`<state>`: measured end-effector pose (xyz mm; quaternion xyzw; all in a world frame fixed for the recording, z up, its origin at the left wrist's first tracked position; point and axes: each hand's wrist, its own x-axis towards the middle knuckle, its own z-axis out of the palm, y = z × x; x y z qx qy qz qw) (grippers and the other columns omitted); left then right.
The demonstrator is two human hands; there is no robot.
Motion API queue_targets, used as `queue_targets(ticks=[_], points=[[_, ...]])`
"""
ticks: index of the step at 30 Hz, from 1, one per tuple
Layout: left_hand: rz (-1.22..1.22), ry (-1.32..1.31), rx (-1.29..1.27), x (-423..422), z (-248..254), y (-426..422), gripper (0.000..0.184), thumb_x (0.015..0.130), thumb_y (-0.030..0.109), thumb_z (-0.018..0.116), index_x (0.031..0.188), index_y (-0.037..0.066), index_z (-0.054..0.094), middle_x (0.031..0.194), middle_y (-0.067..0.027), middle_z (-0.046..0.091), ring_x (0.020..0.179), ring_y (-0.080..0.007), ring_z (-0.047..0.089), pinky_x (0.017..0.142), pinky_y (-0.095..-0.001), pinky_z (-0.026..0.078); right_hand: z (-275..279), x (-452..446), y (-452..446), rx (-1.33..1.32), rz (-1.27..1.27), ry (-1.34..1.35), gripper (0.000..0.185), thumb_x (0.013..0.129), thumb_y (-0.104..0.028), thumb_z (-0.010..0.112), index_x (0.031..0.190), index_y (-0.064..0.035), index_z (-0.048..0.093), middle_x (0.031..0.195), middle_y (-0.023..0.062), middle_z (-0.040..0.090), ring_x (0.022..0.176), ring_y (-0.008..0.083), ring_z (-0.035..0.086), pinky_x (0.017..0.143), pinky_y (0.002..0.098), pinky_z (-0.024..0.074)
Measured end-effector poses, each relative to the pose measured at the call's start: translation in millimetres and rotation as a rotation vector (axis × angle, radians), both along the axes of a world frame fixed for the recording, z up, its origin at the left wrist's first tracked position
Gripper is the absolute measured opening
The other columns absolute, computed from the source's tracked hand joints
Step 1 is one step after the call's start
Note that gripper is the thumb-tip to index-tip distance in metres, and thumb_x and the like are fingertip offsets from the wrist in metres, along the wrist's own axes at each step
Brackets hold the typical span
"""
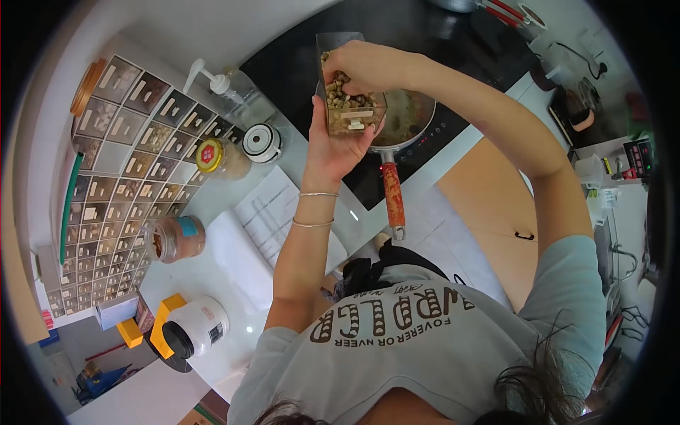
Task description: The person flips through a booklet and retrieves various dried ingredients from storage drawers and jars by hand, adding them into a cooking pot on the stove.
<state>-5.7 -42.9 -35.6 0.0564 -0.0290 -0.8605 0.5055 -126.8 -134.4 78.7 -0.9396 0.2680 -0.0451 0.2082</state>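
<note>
My left hand (338,147) holds a clear plastic drawer-like box (348,122) from below, its fingers wrapped round the near end. Small brown and greenish dried pieces (340,93) lie in the box. My right hand (365,65) reaches into the box from above, fingers bent down among the pieces; what they pinch, if anything, is hidden. Just behind and right of the box sits a pan (418,131) with greenish-brown contents on the black cooktop (283,67). Its red patterned handle (392,195) points toward me.
At the left stands a cabinet of small clear drawers (120,159). Jars (225,157) (177,239), a white-lidded container (262,143), a pump bottle (241,99), papers (265,209) and a white tub (205,326) stand on the counter.
</note>
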Motion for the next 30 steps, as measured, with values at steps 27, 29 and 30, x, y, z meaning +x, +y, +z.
queue_targets(ticks=[27,29,30], points=[[0.238,-0.32,-0.015,59,12,40,0.059,0.087,0.057,0.045,0.125,0.012,0.045,0.121,-0.0113,0.052,0.109,-0.0294,0.053,0.075,-0.0389,0.055,-72,-52,-67,-0.275,-0.018,-0.036,0.045,0.076,-0.016,0.068,0.118,-0.0047,0.057,0.108,0.0129,0.062,0.09,0.0204,0.062,0.076,0.0316,0.0503],[0.27,-0.404,0.0,59,16,45,0.059,0.088,0.057,0.043,0.126,0.012,0.044,0.121,-0.011,0.052,0.109,-0.0287,0.053,0.075,-0.0375,0.055,-46,-38,-55,-0.034,-0.137,-0.223,0.044,0.076,-0.018,0.068,0.118,-0.0083,0.057,0.109,0.0128,0.062,0.096,0.0244,0.059,0.082,0.0336,0.048],[0.272,-0.405,0.008,57,16,45,0.059,0.088,0.057,0.043,0.126,0.012,0.044,0.121,-0.011,0.052,0.109,-0.0287,0.053,0.075,-0.0375,0.055,-23,-24,-33,-0.027,-0.134,-0.222,0.044,0.076,-0.018,0.068,0.118,-0.0083,0.057,0.109,0.0128,0.062,0.096,0.0244,0.059,0.082,0.0336,0.048]])
